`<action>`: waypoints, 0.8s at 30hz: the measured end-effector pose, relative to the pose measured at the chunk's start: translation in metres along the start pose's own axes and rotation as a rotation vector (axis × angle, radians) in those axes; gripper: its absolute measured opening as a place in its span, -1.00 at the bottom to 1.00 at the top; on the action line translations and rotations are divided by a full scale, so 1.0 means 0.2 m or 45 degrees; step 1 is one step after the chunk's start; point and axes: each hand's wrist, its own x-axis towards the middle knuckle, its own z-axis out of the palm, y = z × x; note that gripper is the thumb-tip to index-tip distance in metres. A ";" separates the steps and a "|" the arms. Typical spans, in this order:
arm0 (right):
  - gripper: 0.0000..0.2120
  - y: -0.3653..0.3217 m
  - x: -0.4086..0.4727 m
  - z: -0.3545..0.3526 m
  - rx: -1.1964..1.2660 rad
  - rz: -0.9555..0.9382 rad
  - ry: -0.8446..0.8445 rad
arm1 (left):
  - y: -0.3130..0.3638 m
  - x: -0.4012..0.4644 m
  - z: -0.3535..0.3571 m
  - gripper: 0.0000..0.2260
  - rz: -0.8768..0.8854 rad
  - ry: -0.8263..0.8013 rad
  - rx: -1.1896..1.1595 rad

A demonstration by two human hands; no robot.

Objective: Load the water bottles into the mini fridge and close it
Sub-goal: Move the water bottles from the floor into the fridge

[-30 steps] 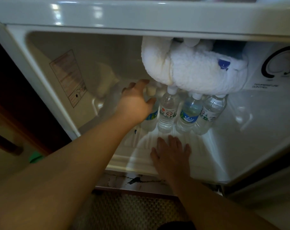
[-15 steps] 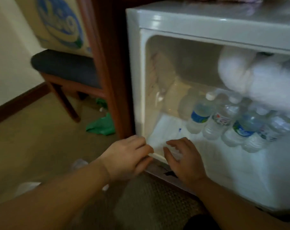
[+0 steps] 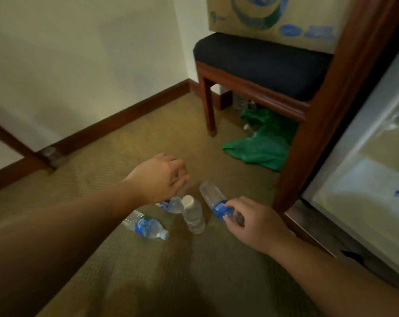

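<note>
Several clear water bottles lie on the carpet in front of me. My right hand (image 3: 251, 221) grips one blue-labelled bottle (image 3: 211, 200) near its neck, base pointing away. An upright bottle with a white cap (image 3: 192, 216) stands just left of it. Another bottle (image 3: 172, 204) lies partly under my left hand (image 3: 159, 178), which hovers above it with loosely curled fingers and holds nothing. A fourth, blue-labelled bottle (image 3: 146, 226) lies nearer to me. The open mini fridge (image 3: 363, 179) shows at the right edge.
A wooden chair with a dark cushion (image 3: 260, 56) stands ahead, carrying a cardboard box (image 3: 274, 14). A green bag (image 3: 262, 145) lies under it. A dark wooden cabinet post (image 3: 319, 115) borders the fridge. Wall and baseboard (image 3: 125, 115) run along the left.
My view swung left from the fridge interior to the floor. Both hands left the fridge's front edge; the right one took hold of a bottle on the carpet, the left reached over another.
</note>
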 end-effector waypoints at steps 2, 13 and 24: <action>-0.57 -0.04 0.10 0.10 0.030 -0.003 -0.035 | -0.10 -0.07 0.06 -0.81 -0.162 -0.061 -0.075; -0.55 -0.22 0.45 0.41 0.074 0.098 -0.125 | -0.22 -0.41 0.75 -0.58 -0.581 -0.554 -0.097; -0.67 -0.25 0.44 0.29 0.019 0.356 -0.123 | -0.16 -0.29 0.95 -0.85 -0.107 -0.706 0.409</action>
